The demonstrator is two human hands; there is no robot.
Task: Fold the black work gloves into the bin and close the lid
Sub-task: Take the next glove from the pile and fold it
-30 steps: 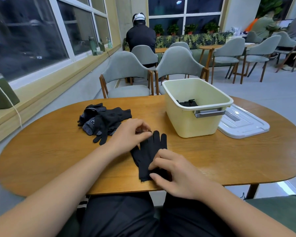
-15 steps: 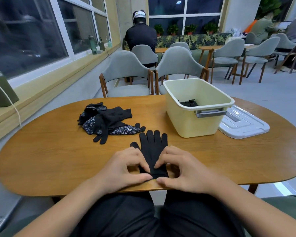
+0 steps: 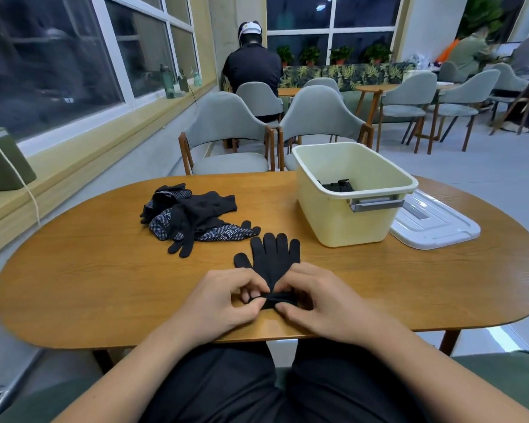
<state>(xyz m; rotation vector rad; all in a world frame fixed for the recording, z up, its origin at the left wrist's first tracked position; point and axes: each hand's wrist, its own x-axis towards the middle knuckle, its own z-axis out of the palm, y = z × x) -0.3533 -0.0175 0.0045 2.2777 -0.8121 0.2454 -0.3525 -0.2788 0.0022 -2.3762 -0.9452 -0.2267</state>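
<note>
Glove (image 3: 274,262) lies on the table (image 3: 104,285), its long axis running straight away from me, the bin (image 3: 333,221) ahead to its right. I have left hand (image 3: 223,300) and right hand (image 3: 321,302) pinching its bunched cuff, equally near, so I judge the fold goes forward.

A glove (image 3: 272,257) lies at the middle of the table's (image 3: 104,285) near edge. Behind it to the left sits a pile of gloves (image 3: 193,215). Behind it to the right stands the bin (image 3: 342,221), with folded gloves (image 3: 338,186) inside. The lid (image 3: 434,224) lies flat at its right.
</note>
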